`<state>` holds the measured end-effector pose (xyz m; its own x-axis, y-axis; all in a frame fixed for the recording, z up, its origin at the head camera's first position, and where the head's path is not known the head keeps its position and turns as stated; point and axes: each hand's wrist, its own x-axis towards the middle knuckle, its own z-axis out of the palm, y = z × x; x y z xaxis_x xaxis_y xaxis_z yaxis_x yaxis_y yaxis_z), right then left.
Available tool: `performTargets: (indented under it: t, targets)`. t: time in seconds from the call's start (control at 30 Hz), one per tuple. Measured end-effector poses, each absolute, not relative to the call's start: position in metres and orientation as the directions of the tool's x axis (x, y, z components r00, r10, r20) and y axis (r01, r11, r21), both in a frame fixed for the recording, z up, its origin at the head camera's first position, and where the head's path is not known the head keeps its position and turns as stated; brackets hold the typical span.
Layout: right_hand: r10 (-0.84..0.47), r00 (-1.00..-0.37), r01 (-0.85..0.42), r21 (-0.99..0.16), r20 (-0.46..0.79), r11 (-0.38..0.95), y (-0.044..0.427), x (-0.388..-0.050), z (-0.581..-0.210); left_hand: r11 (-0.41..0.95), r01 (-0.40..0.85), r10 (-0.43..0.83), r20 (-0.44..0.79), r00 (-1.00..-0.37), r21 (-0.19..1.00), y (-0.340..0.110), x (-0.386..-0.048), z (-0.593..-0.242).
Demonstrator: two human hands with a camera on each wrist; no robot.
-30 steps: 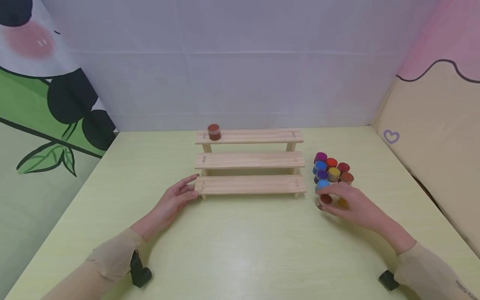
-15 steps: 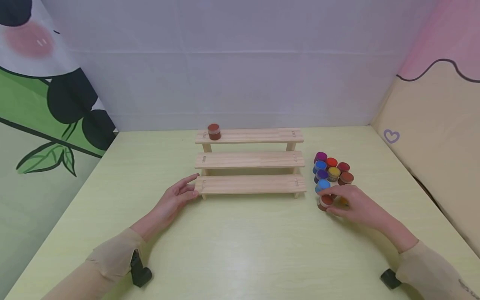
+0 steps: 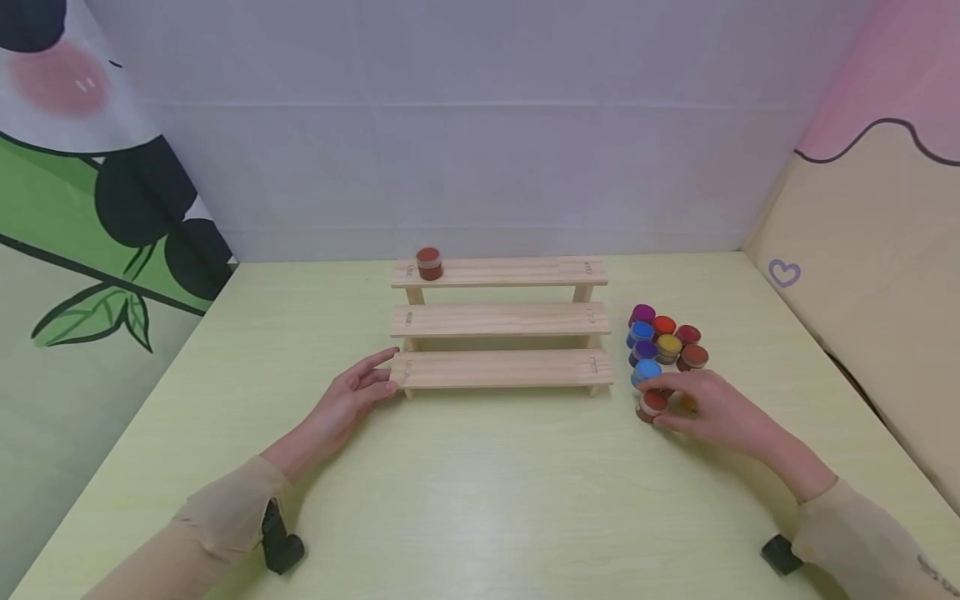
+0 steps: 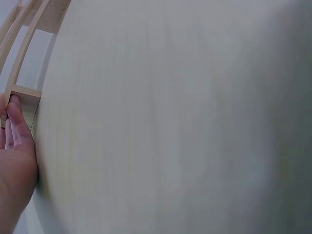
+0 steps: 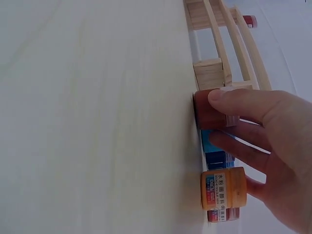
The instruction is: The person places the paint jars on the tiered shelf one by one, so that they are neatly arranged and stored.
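On the table stands a three-tier wooden rack (image 3: 501, 321). My left hand (image 3: 351, 395) holds the left end of its lowest board; in the left wrist view its fingers (image 4: 18, 124) lie around the board end. A brown paint jar (image 3: 429, 263) sits at the left of the top tier. To the right of the rack, my right hand (image 3: 705, 408) pinches another brown paint jar (image 5: 209, 109), which stands low at the table. Partly hidden behind that hand is an orange-yellow paint jar (image 5: 224, 187). A light blue jar (image 3: 647, 372) stands just behind the held one.
Several more paint jars crowd together right of the rack, among them a purple jar (image 3: 642, 315), a yellow jar (image 3: 668, 348) and a reddish-brown jar (image 3: 692, 357). A pale cloth wall (image 3: 480, 167) rises behind the table (image 3: 480, 492).
My right hand has shifted very slightly right, and the brown jar at its fingertips now shows a more reddish lid. The left hand and rack have stayed put.
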<state>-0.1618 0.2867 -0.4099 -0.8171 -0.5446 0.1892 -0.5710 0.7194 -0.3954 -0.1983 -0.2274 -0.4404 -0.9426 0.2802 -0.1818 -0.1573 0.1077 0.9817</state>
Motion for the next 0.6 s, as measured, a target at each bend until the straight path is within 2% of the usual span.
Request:
performTargets:
  t: [0.23, 0.6]
  targets:
    - [-0.505, -0.849, -0.52, -0.426, 0.157, 0.74, 0.285, -0.161, -0.397, 0.094, -0.155, 0.283, -0.175, -0.943, 0.983, -0.227, -0.199, -0.44]
    - [-0.539, -0.795, -0.605, -0.429, 0.279, 0.671, 0.277, -0.17, -0.372, 0.099, -0.147, 0.283, -0.169, -0.944, 0.984, -0.228, -0.2, -0.443]
